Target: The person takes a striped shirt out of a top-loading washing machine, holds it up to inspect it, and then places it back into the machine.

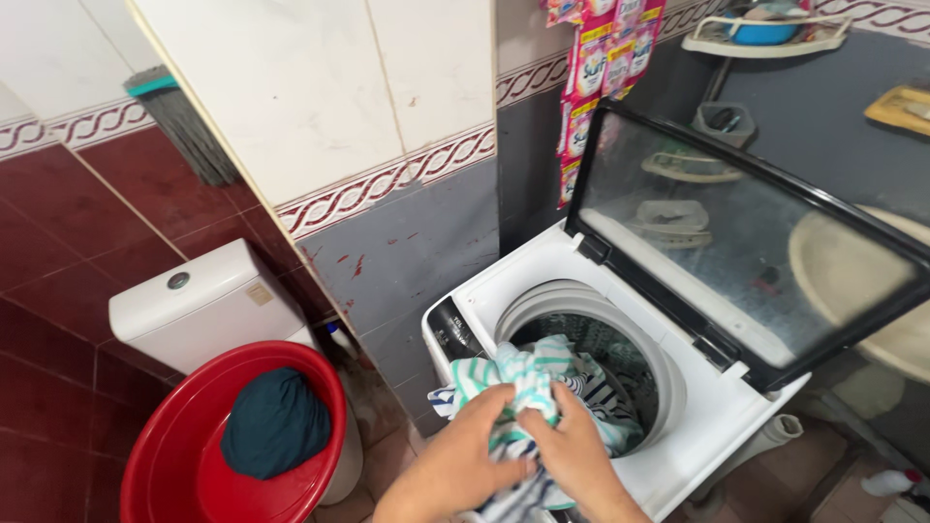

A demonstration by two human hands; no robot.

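Over the open drum of the white washing machine, your left hand and right hand are both clamped together on the striped green-and-white garment, so lift it clear of the rim before swinging toward the red basin.

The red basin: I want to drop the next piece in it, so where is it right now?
In the head view the red basin sits low on the left, in front of the white toilet tank, left of the washing machine, with a dark teal cloth inside.
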